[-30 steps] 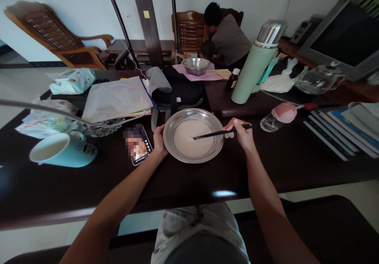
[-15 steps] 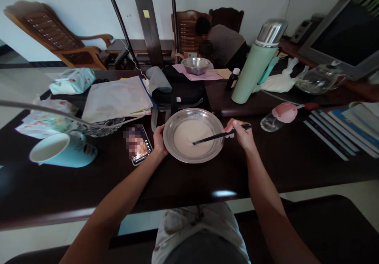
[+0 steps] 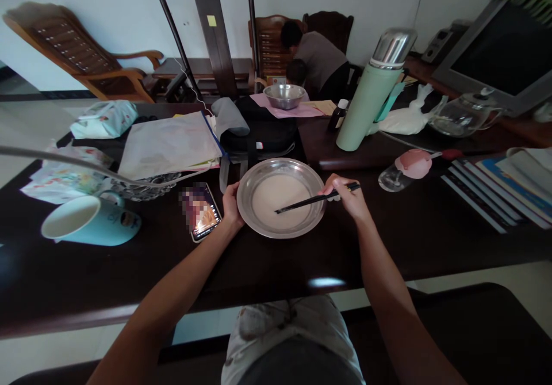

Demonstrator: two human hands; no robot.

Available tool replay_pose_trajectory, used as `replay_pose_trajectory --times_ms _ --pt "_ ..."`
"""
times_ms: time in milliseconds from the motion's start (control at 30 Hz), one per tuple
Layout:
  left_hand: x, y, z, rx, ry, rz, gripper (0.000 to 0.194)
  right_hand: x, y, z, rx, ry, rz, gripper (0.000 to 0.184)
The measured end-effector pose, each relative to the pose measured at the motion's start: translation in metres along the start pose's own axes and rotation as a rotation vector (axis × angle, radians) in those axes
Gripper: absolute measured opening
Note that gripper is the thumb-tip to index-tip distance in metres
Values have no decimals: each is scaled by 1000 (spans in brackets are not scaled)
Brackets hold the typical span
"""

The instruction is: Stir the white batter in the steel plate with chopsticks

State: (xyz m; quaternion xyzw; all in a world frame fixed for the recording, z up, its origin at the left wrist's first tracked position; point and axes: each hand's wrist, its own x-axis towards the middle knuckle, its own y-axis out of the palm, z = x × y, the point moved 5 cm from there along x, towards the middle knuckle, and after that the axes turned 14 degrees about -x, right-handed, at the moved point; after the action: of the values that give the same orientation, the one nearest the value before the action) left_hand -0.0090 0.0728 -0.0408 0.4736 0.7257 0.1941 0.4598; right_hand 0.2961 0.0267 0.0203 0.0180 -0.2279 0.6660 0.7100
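A wide steel bowl stands on the dark table in front of me, with a pale, creamy liquid in it. My left hand grips the bowl's left rim, the fingers partly hidden beneath its edge. Black chopsticks are held in my right hand, closed around their upper part at the bowl's right side. Their tips dip into the liquid a little left of the bowl's middle. A lit phone lies just left of my left hand.
A blue mug stands left. Behind the bowl are a black bag, a smaller steel bowl and a green thermos. To the right lie a pink-topped cup and books. People are beyond the table.
My right hand and the chopsticks have shifted slightly left, their tips moving left and a little down in the liquid. The left hand stays on the bowl. A person behind has moved left.
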Motion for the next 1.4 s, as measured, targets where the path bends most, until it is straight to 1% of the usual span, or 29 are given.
replay_pose_trajectory --times_ms 67,100,167,267,333,367,467,533,600,700,767,933,1000,1100,1133,1167,1200,1300,1333,1400 --pt "2 -1 0 8 1 10 11 0 5 1 -40 -9 66 54" --pt "2 -2 0 10 3 15 12 1 6 1 -58 -8 72 54" --pt "3 -2 -1 11 9 25 12 2 4 0 -84 3 34 54" --pt "3 -2 -1 9 9 29 12 2 -3 -2 -66 37 -77 56" --pt "3 -2 0 1 -3 23 10 1 -5 -3 -28 45 -98 58" --pt "3 -1 0 -3 -9 19 9 0 -4 -2 -13 44 -81 59" --pt "2 -1 0 -15 -17 19 8 0 2 -1 -19 23 32 58" --pt "2 0 0 -19 -20 26 7 1 5 0 -47 13 68 56" --pt "1 0 0 -15 -30 25 9 2 3 -1 -75 12 34 54" --pt "1 -1 0 -3 -41 11 11 2 -4 -1 -67 27 -70 55" --pt "2 -1 0 -6 -48 16 10 1 -5 -1 -36 33 -85 58" --pt "3 -1 -1 -7 -39 44 11 1 6 2 -59 11 44 55" --pt "2 -1 -1 -1 -39 28 9 2 4 2 -78 13 14 53" --pt "-1 0 0 -6 -49 8 9 2 -7 -2 -62 37 -108 55" --pt "-1 1 0 -14 -49 6 9 1 -9 -2 -49 40 -127 57" --pt "-1 1 0 -21 -49 7 9 1 -10 -2 -37 39 -124 59" --pt "-1 1 0 -25 -50 11 9 0 -8 -2 -32 34 -95 60" --pt "1 0 0 -18 -48 31 9 0 4 1 -54 11 50 58" --pt "2 0 0 -13 -40 36 9 0 6 2 -68 2 73 56" --pt "3 -1 0 -5 -20 34 8 1 7 3 -88 -6 55 53"
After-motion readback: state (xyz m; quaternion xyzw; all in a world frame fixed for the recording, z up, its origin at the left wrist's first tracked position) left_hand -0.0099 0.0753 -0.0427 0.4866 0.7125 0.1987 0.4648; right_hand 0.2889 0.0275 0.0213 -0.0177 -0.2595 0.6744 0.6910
